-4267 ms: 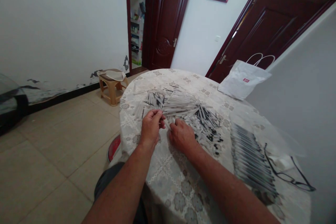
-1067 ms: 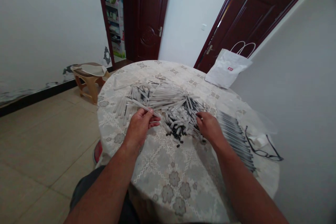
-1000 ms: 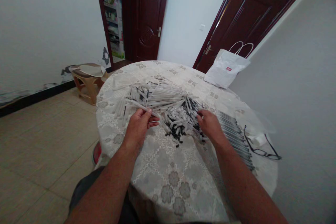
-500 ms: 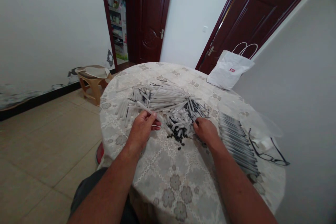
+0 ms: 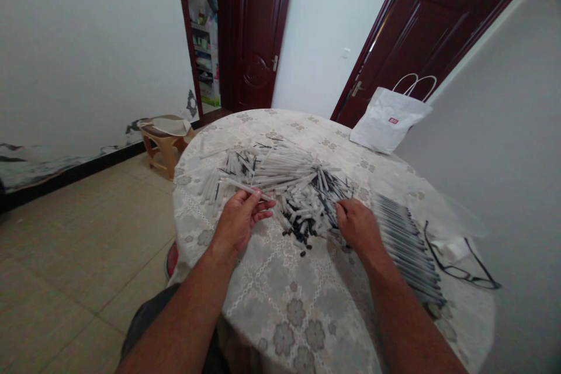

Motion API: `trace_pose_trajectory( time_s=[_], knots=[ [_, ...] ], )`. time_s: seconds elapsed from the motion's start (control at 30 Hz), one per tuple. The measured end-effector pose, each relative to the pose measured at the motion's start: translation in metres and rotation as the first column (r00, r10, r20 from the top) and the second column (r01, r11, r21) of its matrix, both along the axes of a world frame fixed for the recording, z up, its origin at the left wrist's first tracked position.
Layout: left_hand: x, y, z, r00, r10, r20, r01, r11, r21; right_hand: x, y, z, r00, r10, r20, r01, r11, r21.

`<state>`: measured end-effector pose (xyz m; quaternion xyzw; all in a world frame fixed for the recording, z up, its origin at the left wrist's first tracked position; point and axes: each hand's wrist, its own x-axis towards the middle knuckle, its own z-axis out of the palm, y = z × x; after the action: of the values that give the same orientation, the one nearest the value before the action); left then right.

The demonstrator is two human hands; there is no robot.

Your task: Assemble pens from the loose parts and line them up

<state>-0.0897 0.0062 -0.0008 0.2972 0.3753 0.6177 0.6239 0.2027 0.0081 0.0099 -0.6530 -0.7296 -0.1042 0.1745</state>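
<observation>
Left grip (image 5: 239,217) on 1 whitish tube (image 5: 236,184); right grip (image 5: 358,224), contents unclear.

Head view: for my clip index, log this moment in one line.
left hand: holding white tube; right hand: at parts pile, grip unclear; grey sticks: in a row; glasses: beside sticks

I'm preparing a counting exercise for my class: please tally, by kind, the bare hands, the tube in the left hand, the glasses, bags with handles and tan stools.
Hands, left hand and right hand: 2
Tube in the left hand: 1
Glasses, as a pair: 1
White bag: 1
Tan stool: 1
Total: 6
The heaped tubes overlap too much to count.
</observation>
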Motion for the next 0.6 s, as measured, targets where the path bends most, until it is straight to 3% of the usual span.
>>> trace_pose_trajectory(
  time_s=[0.13, 0.3, 0.43, 0.6],
  knots=[
    [0.0, -0.001, 0.002, 0.997, 0.017, 0.077, -0.018, 1.0, 0.016, -0.008, -0.006, 0.007, 0.959, 0.223, -0.177, -0.202, 0.971, 0.131],
    [-0.001, -0.002, 0.004, 0.987, 0.057, 0.153, -0.064, 0.997, 0.038, -0.028, -0.014, 0.01, 0.832, 0.486, -0.268, -0.452, 0.874, 0.181],
    [-0.001, -0.004, 0.005, 0.985, 0.04, 0.17, -0.049, 0.997, 0.051, -0.041, -0.017, 0.006, 0.798, 0.54, -0.266, -0.509, 0.841, 0.182],
    [-0.001, -0.005, 0.007, 0.986, 0.009, 0.167, -0.019, 0.998, 0.063, -0.042, -0.017, 0.005, 0.814, 0.509, -0.281, -0.489, 0.861, 0.144]
  ],
)
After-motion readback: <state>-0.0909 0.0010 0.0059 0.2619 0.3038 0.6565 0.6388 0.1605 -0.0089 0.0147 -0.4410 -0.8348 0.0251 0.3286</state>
